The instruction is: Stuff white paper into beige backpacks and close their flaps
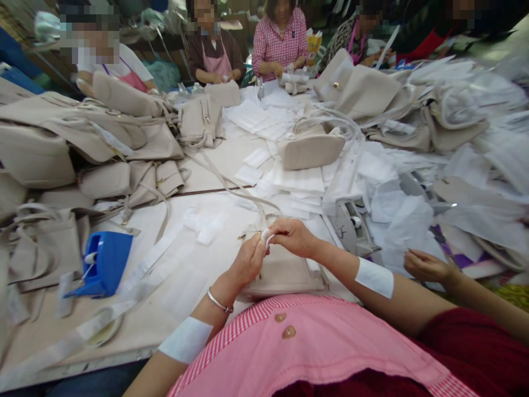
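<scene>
A beige bag (289, 273) lies on the table right in front of my body, its strap (258, 205) running up and away to the left. Above the bag, my left hand (248, 259) and my right hand (291, 237) meet at a small piece of white wrapping (266, 236) around the strap. The fingers of both hands are pinched on it, close together. My hands partly cover the bag's upper edge and the strap end.
A blue tape dispenser (105, 264) stands at left, a grey one (355, 223) at right. Beige bags (33, 157) are heaped at left, more (367, 91) at back right. White sheets (297, 179) lie mid-table. Another person's hand (427, 267) is at right; several people work across the table.
</scene>
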